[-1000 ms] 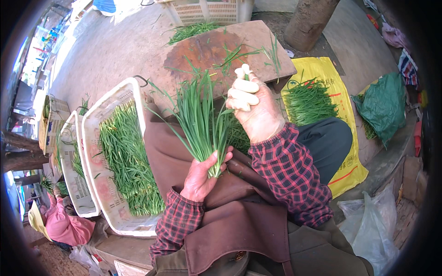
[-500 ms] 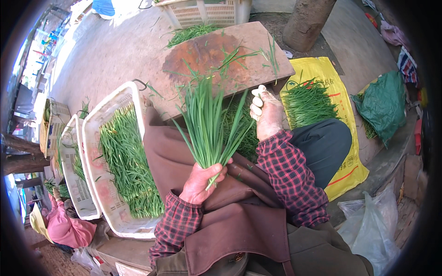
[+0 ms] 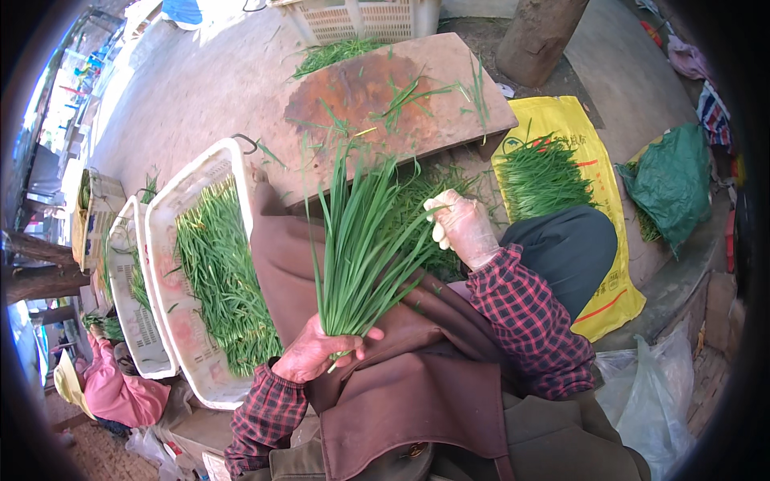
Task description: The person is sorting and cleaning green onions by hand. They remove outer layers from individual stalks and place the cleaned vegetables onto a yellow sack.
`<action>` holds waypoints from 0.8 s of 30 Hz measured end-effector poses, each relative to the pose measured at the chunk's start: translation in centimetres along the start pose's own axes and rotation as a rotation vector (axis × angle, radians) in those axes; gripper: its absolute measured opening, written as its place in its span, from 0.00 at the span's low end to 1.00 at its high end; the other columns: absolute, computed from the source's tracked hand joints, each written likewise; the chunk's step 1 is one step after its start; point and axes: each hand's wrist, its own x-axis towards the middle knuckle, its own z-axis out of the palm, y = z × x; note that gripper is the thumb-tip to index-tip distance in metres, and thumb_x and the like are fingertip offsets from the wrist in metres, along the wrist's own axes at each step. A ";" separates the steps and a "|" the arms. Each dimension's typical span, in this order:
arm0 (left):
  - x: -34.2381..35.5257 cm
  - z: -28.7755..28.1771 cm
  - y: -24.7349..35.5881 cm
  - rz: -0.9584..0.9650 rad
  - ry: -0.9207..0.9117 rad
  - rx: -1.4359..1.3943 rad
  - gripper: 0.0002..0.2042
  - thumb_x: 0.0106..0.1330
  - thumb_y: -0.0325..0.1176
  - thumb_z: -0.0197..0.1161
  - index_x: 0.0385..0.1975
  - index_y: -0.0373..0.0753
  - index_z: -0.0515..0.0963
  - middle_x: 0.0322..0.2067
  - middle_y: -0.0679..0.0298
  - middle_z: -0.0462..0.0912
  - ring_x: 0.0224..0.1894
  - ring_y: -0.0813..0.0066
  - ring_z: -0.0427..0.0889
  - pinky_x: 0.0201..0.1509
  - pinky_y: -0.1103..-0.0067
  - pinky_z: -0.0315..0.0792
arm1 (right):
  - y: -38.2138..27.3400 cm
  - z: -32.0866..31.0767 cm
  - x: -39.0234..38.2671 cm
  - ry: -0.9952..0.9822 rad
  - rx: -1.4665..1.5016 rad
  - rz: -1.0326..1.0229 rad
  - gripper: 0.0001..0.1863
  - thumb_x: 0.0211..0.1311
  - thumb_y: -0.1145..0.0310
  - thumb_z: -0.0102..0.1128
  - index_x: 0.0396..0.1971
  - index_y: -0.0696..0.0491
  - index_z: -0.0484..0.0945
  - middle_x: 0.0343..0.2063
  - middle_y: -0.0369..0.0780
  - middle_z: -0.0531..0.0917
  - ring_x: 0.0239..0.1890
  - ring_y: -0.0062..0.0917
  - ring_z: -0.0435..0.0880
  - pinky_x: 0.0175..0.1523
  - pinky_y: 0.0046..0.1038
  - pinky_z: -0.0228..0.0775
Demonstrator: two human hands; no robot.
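Observation:
My left hand (image 3: pixel 319 350) is wrapped round the lower end of a bunch of garlic chives (image 3: pixel 357 256), held upright above my brown apron (image 3: pixel 289 248), its leaves fanning away from me. My right hand (image 3: pixel 461 228), in a thin pale glove, is closed in a pinch to the right of the bunch. A single chive leaf (image 3: pixel 429 218) runs up to its fingertips. Beyond the bunch, loose green leaves (image 3: pixel 437 188) lie low between my knees and the board.
A stained board (image 3: pixel 361 104) with scattered leaves lies ahead. White crates (image 3: pixel 156 276) of chives stand left. More chives (image 3: pixel 545 180) lie on a yellow sack (image 3: pixel 597 172) at right, near a tree trunk (image 3: pixel 537 40). A person in pink (image 3: pixel 124 389) is at far left.
My left hand has come lower and to the left with the bunch. My right hand has dropped from beside the board toward the leaves.

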 end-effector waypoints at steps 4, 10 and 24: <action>-2.3 0.0 -0.9 0.002 0.069 0.031 0.10 0.62 0.17 0.59 0.43 0.28 0.77 0.35 0.56 0.83 0.22 0.81 0.70 0.23 0.84 0.62 | -0.8 -1.2 -1.1 -0.168 0.235 0.262 0.10 0.70 0.64 0.58 0.33 0.55 0.79 0.17 0.35 0.80 0.12 0.18 0.74 0.18 0.21 0.66; -3.2 -1.2 -2.7 0.074 0.144 0.151 0.04 0.59 0.19 0.62 0.33 0.26 0.79 0.22 0.63 0.78 0.19 0.84 0.66 0.22 0.85 0.58 | -1.9 0.4 -2.5 -0.102 0.112 0.230 0.14 0.73 0.61 0.54 0.32 0.55 0.78 0.15 0.35 0.77 0.11 0.18 0.73 0.17 0.23 0.64; -5.5 -2.7 -5.0 -0.029 0.275 0.177 0.07 0.61 0.25 0.69 0.37 0.35 0.79 0.26 0.65 0.82 0.21 0.87 0.69 0.22 0.87 0.59 | -0.7 -3.7 -1.2 -0.149 -0.053 -0.123 0.11 0.68 0.63 0.63 0.37 0.56 0.82 0.31 0.34 0.86 0.33 0.13 0.81 0.40 0.20 0.71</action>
